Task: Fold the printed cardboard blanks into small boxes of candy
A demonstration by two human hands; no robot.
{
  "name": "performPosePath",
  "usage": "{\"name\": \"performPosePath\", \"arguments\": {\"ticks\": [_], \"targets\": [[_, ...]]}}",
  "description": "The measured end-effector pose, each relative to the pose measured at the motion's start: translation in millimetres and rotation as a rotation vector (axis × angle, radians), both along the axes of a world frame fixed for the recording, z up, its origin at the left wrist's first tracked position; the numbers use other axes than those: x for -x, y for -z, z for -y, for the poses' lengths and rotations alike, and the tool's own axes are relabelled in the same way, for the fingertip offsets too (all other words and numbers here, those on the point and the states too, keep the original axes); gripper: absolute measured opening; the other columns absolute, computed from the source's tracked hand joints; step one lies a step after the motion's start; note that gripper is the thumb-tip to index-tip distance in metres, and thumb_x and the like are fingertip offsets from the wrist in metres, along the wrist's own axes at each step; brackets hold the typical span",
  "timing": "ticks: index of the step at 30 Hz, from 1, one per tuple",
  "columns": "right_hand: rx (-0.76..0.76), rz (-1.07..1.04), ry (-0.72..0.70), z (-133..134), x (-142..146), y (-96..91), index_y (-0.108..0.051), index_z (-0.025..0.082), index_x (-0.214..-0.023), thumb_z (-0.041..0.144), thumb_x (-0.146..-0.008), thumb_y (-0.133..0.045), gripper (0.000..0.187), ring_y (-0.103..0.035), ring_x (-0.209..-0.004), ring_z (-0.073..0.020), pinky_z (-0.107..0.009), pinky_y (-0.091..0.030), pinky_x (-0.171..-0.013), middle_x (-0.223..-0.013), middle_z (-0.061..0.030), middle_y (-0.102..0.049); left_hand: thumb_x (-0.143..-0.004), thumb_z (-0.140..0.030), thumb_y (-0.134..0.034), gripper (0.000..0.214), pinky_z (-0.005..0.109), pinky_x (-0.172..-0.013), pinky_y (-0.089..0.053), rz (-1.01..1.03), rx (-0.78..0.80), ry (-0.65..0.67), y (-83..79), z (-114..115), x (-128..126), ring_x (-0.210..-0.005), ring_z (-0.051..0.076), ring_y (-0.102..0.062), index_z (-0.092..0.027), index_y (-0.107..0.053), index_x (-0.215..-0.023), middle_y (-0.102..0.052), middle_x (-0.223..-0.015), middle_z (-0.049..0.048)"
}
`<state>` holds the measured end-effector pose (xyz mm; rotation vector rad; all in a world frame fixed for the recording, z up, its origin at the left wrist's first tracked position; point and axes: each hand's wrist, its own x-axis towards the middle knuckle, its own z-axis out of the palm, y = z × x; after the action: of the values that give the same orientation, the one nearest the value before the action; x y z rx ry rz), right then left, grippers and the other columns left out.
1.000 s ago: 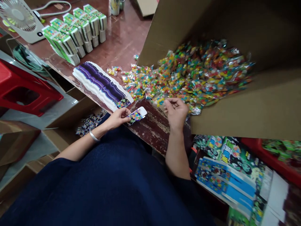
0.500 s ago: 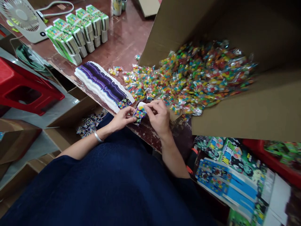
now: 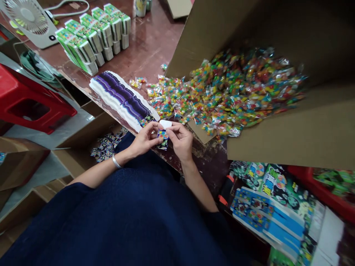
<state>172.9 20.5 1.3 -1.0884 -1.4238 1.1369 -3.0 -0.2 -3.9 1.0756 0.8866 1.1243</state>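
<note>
A small purple candy box [image 3: 162, 138] with a white top flap [image 3: 165, 124] is between my two hands at the table's front edge. My left hand [image 3: 146, 139] is closed on the box from the left, thumb across its printed front. From the right, the thumb and fingers of my right hand [image 3: 181, 139] pinch the box's upper edge beside the flap. No candy packet shows in the box. Just beyond my left hand lies a long fanned row of flat purple-and-white boxes [image 3: 122, 98]. To the right spreads a heap of clear packets of colourful candy [image 3: 222, 92].
An open cardboard carton [image 3: 271, 142] on its side surrounds the heap. Stacks of green boxes [image 3: 93, 37] and a white fan [image 3: 30, 22] stand at the back left. Below left, a carton [image 3: 73, 162] holds many small purple boxes. A red stool [image 3: 33, 99] is further left.
The candy packet seen at the box's mouth no longer shows. My right hand has moved slightly left and down, closer to the box, and the white flap now stands out above it.
</note>
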Motion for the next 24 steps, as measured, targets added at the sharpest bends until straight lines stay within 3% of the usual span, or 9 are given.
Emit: {"name": "performPosePath", "arguments": {"ticks": [6,11,17,21,24], "targets": [[-0.047,-0.055,0.109,-2,7,-6.1,-0.061,0.029,-0.104,0.051,-0.09,-0.076,0.03,-0.074,-0.096,-0.0203,-0.037,-0.061,-0.093,-0.101,-0.0031,-0.073,-0.078,-0.047,-0.091,0.06,0.02,-0.065,-0.055,0.056,0.024,-0.059,-5.0,-1,0,-0.069,0.007,-0.063,-0.027,-0.049,-0.115,-0.061,-0.1,-0.0012],[-0.003,-0.059,-0.04,-8,7,-14.0,-0.062,0.026,-0.086,0.059,-0.086,-0.078,0.037,-0.068,-0.081,-0.0176,-0.033,-0.06,-0.079,-0.087,-0.0011,-0.07,-0.082,-0.038,-0.088,0.053,0.021,-0.069,-0.057,0.019,-0.031,-0.077,-6.5,2,3,-0.075,0.009,-0.065,-0.025,-0.049,-0.117,-0.062,-0.1,-0.0004],[0.148,-0.016,-0.082,-21,-2,-18.9,-0.072,0.024,-0.083,0.047,-0.078,-0.087,0.027,-0.067,-0.077,-0.0177,-0.033,-0.058,-0.076,-0.083,-0.0005,-0.073,-0.089,-0.026,-0.077,0.045,0.03,-0.086,-0.063,-0.185,-0.167,-0.111,-8.3,6,7,-0.095,0.016,-0.068,-0.024,-0.053,-0.127,-0.064,-0.11,0.0043],[0.109,-0.015,-0.102,-28,-6,-16.6,-0.073,0.023,-0.076,0.038,-0.083,-0.084,0.019,-0.062,-0.069,-0.0156,-0.031,-0.053,-0.07,-0.074,0.0012,-0.071,-0.093,-0.024,-0.073,0.048,0.032,-0.093,-0.063,-0.232,-0.208,-0.069,-10.2,7,11,-0.104,0.019,-0.068,-0.023,-0.055,-0.137,-0.064,-0.116,0.0069],[-0.006,0.037,-0.101,-25,-4,-15.5,-0.073,0.023,-0.078,0.038,-0.089,-0.079,0.02,-0.066,-0.078,-0.0168,-0.032,-0.055,-0.076,-0.081,-0.0004,-0.072,-0.093,-0.026,-0.074,0.048,0.029,-0.088,-0.064,-0.224,-0.233,-0.068,-7.0,6,13,-0.099,0.017,-0.068,-0.023,-0.059,-0.139,-0.066,-0.117,0.0069]]}}
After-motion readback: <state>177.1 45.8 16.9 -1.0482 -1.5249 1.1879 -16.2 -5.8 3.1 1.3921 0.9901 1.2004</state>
